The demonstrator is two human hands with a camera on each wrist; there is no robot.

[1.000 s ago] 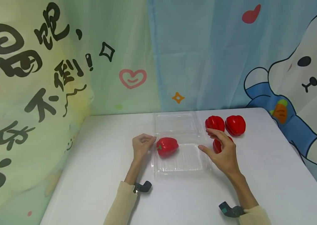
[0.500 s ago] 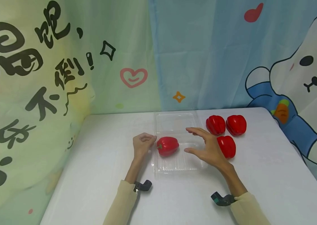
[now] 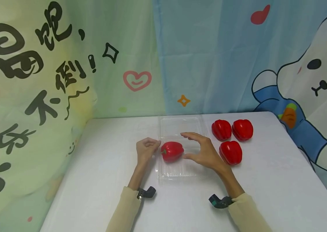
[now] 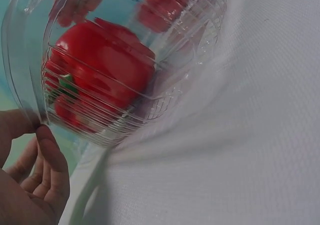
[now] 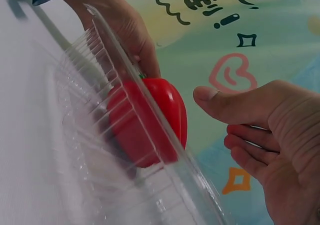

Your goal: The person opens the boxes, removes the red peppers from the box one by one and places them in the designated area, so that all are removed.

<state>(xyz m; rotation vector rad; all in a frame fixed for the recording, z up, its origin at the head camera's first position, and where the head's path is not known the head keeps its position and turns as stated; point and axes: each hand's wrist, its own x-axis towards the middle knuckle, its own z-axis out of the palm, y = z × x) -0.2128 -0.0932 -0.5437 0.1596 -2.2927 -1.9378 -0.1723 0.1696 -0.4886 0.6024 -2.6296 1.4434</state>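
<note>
A red bell pepper [image 3: 172, 151] with a green stem lies on its side in the left part of a clear plastic clamshell box [image 3: 180, 174]. The box's lid [image 3: 177, 124] is folded back toward the curtain. My left hand [image 3: 146, 150] pinches the box's left rim between thumb and fingers, as the left wrist view shows at the rim [image 4: 37, 105]. Above the box is my right hand [image 3: 205, 153], thumb and fingers spread apart with nothing between them. Its thumb points at the pepper's right side; in the right wrist view a gap separates thumb and pepper [image 5: 150, 120].
Three more red bell peppers sit on the white table [image 3: 102, 180] right of the box: a back-left pepper [image 3: 221, 130], a back-right pepper [image 3: 242, 130] and a front pepper [image 3: 231, 152]. A printed curtain [image 3: 192, 58] hangs behind the table's back edge.
My right hand has moved left, from beside the loose peppers to over the box near the pepper inside it, uncovering the front loose pepper. My left hand stays at the rim.
</note>
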